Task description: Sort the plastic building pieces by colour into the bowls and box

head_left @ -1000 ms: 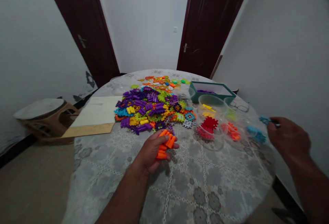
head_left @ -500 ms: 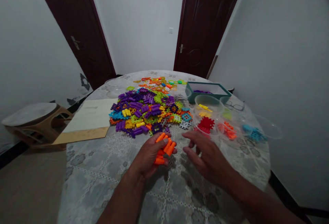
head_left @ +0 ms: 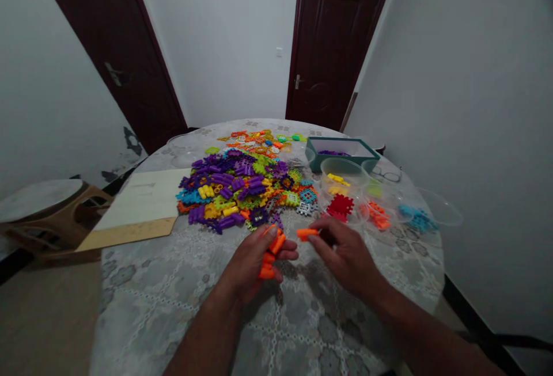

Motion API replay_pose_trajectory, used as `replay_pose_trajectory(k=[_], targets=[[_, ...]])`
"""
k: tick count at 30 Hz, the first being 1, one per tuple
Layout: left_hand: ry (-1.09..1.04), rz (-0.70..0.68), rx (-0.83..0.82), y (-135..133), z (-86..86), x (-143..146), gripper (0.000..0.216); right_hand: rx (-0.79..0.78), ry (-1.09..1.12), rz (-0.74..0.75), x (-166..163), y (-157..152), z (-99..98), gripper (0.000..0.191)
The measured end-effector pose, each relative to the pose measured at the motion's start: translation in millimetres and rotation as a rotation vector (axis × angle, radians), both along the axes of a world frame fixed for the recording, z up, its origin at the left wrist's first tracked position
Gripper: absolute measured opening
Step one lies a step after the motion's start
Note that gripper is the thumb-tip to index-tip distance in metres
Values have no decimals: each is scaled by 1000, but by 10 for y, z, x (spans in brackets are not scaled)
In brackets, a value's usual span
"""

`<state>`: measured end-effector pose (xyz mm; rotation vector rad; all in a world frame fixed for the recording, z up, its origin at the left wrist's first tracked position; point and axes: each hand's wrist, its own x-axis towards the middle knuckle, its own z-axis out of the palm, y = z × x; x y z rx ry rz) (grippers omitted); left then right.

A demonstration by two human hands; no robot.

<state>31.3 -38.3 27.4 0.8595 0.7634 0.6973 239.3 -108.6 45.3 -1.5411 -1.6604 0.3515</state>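
Several orange plastic building pieces (head_left: 267, 266), short and tube-shaped, lie in my left hand (head_left: 253, 258), whose thumb and fingers close round them. Between thumb and forefinger, my right hand (head_left: 343, 249) pinches an orange piece (head_left: 307, 234) of the same sort, just to the right of my left hand. Both hands are above the near half of the table. Beyond them spreads a large pile of mixed building pieces (head_left: 235, 186), mostly purple, with yellow, green, blue and orange ones among them.
Clear plastic tubs (head_left: 344, 170) at the right hold yellow, red, orange and blue pieces. A green box (head_left: 341, 160) with purple pieces stands behind them, glasses (head_left: 386, 174) beside it. An open cardboard sheet (head_left: 138, 206) lies at the left edge. A stool (head_left: 43, 203) stands left of the table.
My right hand, fingers apart and without a piece before, has moved left and now pinches an orange piece. Fewer orange pieces show in my left hand. The view has shifted slightly.
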Motion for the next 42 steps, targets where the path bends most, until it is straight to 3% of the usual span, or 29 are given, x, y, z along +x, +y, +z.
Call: replay_pose_trajectory(k=[6,9,12,15,17,21,25,31,35,38,42], targets=[[-176,0,-231,62,-52,-47,42,184,-301,-495,1074,44,104,30],[-220,-10,-242,70,-71,-62,36,210,-474,-613,1519,73,47,23],[-174,-22,-183,50,-60,-68,35,215,-526,-657,1689,91,-28,26],[-129,-42,-99,26,-32,-75,39,246,-442,-645,1524,106,-59,34],[-113,-60,-59,16,-17,-79,43,239,-357,-540,1244,97,-43,33],[-80,-150,-35,-2,1,-86,58,123,-154,-118,485,-1,26,26],[-19,-247,31,-18,37,-97,67,-1,-4,241,-111,-96,52,34],[36,-355,103,-34,56,-80,59,-157,248,303,-271,-109,-5,26],[26,-212,52,-26,19,-40,52,-159,279,149,20,-114,11,21],[-81,-25,-43,5,8,-35,41,-40,132,-115,448,-134,58,25],[-256,65,-127,40,18,-70,42,132,-188,-507,1155,-132,38,34]])
